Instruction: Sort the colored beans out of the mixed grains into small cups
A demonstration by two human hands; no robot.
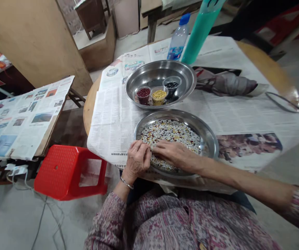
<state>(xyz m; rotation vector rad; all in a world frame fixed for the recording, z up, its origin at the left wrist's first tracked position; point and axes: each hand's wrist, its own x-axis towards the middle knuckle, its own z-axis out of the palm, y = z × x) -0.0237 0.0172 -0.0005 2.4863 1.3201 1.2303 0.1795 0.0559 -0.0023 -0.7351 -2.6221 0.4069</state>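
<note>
A steel basin close to my body holds a spread mix of white grains with red, yellow and dark beans among them. At its near left rim, my left hand is closed, fingers curled inward; whatever it may hold is hidden. My right hand reaches across the basin from the right, its bent fingers together low over the grains beside my left hand. Behind, a larger steel basin contains a cup of red beans, a cup of yellow beans and a cup of black beans.
Newspaper covers the round table. A blue-capped bottle, a tall teal bottle and a folded umbrella lie or stand beyond the basins. A red stool and a newspaper-covered low table are at left.
</note>
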